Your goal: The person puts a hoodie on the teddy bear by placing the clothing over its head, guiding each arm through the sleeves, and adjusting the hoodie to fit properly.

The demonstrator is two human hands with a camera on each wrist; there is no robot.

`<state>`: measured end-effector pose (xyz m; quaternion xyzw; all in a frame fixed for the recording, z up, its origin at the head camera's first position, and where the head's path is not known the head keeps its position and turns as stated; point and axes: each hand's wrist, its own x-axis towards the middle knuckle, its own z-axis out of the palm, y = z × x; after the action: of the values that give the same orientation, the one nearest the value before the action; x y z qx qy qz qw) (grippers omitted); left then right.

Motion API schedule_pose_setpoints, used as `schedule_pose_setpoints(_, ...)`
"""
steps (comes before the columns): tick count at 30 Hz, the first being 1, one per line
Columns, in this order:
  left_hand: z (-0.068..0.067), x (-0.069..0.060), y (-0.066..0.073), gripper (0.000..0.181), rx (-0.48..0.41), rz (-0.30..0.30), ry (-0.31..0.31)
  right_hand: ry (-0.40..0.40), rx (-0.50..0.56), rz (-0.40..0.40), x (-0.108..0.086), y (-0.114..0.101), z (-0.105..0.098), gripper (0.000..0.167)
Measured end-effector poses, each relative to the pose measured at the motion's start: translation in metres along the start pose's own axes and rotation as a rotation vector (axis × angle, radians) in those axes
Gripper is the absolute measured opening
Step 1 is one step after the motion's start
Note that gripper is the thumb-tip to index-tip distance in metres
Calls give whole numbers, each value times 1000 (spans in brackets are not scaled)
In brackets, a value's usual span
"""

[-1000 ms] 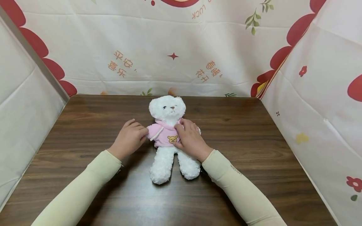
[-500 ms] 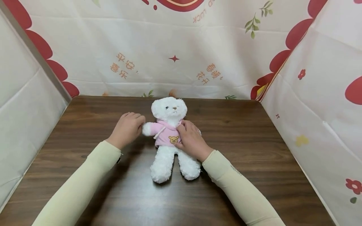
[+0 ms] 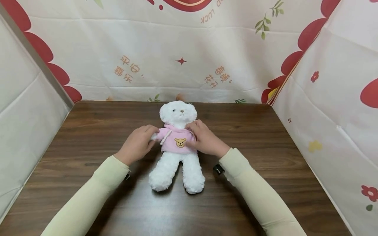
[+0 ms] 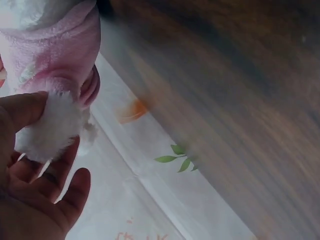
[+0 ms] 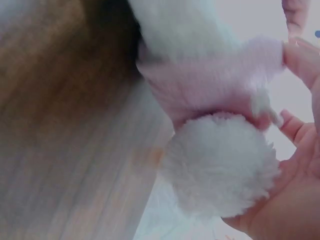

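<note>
A white plush teddy bear (image 3: 192, 170) in a pink hoodie (image 3: 171, 148) faces up near the middle of the wooden table, legs toward the person. At the image-left side, my left hand (image 3: 136, 144) pinches the bear's outstretched paw (image 4: 52, 127) between thumb and fingers. My right hand (image 3: 208, 139) grips the bear's other side, with its thumb on the hoodie front and its fingers by the shoulder. The fluffy paw (image 5: 220, 165) on that side lies against the right palm in the right wrist view. That arm is mostly hidden in the head view.
The dark wooden table (image 3: 265, 183) ends at a printed white cloth (image 3: 165, 42) behind the bear. Similar cloth walls (image 3: 339, 105) stand at both sides. A small black device (image 3: 218, 169) sits under the right wrist.
My left hand, apart from the paw half a second ago, now holds it. My right hand has shifted right and turned a little, while the bear's legs have swung left.
</note>
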<state>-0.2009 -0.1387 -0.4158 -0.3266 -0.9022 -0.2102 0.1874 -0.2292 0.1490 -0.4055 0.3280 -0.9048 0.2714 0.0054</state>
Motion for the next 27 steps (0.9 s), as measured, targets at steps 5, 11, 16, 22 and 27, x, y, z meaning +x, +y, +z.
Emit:
schedule_pose_setpoints(5, -2, 0, -3, 35, -22, 15, 29, -22, 93, 36, 10, 6, -14, 3)
schedule_pose_setpoints(11, -5, -2, -5, 31, -5, -28, 43, 29, 173, 151, 16, 6, -25, 6)
schedule_pose_setpoints(16, -5, -5, -9, 27, -16, -130, -35, -88, 233, 235, 11, 17, -22, 33)
schedule_pose_setpoints(22, -3, -10, -10, 30, -3, -132, 17, -147, 222, 294, -2, 32, -19, 39)
schedule_pose_setpoints(27, 2, -10, -2, 20, -7, -26, 57, -111, 205, 276, -4, 32, -17, 36)
